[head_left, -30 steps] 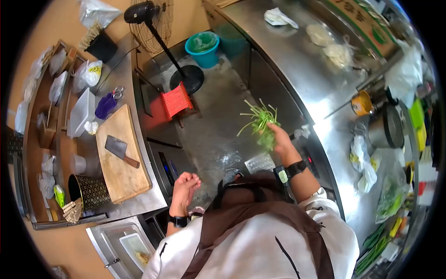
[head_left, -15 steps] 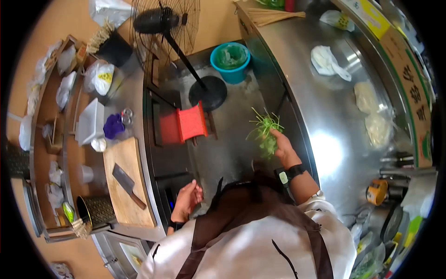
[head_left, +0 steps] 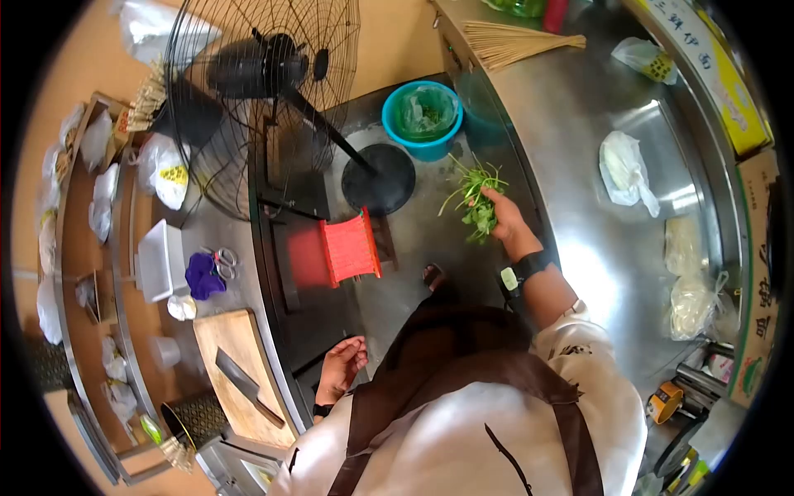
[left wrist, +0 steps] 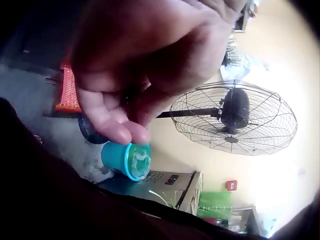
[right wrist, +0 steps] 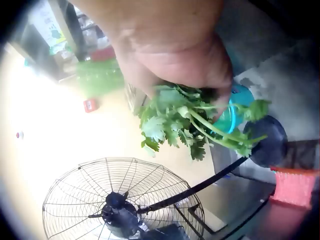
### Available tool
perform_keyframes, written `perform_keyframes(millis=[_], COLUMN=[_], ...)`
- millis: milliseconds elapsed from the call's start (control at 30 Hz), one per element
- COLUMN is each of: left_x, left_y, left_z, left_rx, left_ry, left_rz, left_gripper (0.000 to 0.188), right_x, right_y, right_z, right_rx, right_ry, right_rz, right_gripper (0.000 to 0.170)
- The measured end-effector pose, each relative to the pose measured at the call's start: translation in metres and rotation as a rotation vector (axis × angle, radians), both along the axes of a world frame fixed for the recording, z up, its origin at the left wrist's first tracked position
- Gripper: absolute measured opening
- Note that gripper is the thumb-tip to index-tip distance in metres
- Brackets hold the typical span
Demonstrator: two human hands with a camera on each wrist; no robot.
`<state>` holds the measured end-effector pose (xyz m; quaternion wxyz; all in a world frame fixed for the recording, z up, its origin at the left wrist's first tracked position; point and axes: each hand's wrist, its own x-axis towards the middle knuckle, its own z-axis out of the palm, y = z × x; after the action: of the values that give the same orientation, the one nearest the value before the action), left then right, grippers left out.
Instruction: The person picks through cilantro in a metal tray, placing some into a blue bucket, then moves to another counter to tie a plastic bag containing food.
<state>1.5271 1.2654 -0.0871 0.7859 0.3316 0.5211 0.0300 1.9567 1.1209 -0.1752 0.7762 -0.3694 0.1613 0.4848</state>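
Note:
A bunch of cilantro (head_left: 478, 201), with leaves and pale stems, is in my right hand (head_left: 509, 221), held over the floor beside the right-hand counter. Close up in the right wrist view, the fingers grip the cilantro (right wrist: 172, 117) and its stems stick out to the side. My left hand (head_left: 341, 366) hangs near the left counter's edge, fingers loosely curled. Nothing shows between those fingers (left wrist: 112, 131) in the left wrist view. Ahead on the floor stands a turquoise bucket (head_left: 424, 149) with a green plastic liner.
A standing fan (head_left: 260, 70) and a red woven stool (head_left: 351, 246) occupy the aisle's left side. On the left counter a cleaver (head_left: 240, 379) lies on a wooden cutting board (head_left: 227, 331). Bagged food (head_left: 626, 169) and a bundle of thin sticks (head_left: 517, 45) lie on the steel counter (head_left: 562, 116).
The view has moved forward along the aisle, so the fan, stool and bucket look nearer. The cilantro stays in my right hand, now closer to the bucket. My left hand remains loosely curled.

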Motion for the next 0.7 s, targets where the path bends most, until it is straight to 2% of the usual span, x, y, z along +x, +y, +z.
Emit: perform_keyframes(millis=[300,400,433,500,567,600,667,700], left_x=[0.072,0.083,0.086,0.089,0.096,0.099,0.097,0.098], left_y=[0.085,0.102,0.105,0.112,0.113,0.114,0.118,0.116], left_z=[-0.006,-0.005,-0.005,-0.010,-0.015,-0.017,-0.035,-0.040], left_rx=[0.046,-0.053,-0.031,-0.049,-0.057,-0.064,-0.093,-0.188], left_ry=[-0.001,0.030,0.064,0.139,0.108,0.068,0.173,0.123], left_rz=[-0.020,-0.004,0.006,0.037,0.084,0.128,0.169,0.249], left_gripper=[0.031,0.042,0.044,0.047,0.047,0.047,0.045,0.042], right_x=[0.096,0.132,0.146,0.178,0.210,0.225,0.255,0.269], right_y=[0.069,0.100,0.110,0.136,0.165,0.179,0.206,0.223], right_z=[-0.024,-0.038,-0.046,-0.073,-0.109,-0.122,-0.152,-0.170], right_rx=[-0.071,-0.022,-0.065,-0.109,-0.308,-0.339,-0.378,-0.417], right_ry=[-0.110,-0.097,-0.089,-0.077,-0.095,-0.072,-0.093,-0.114], right_rz=[-0.034,-0.097,-0.101,-0.099,-0.200,-0.181,-0.170,-0.168], right_gripper=[0.017,0.016,0.022,0.028,0.016,0.018,0.019,0.020])
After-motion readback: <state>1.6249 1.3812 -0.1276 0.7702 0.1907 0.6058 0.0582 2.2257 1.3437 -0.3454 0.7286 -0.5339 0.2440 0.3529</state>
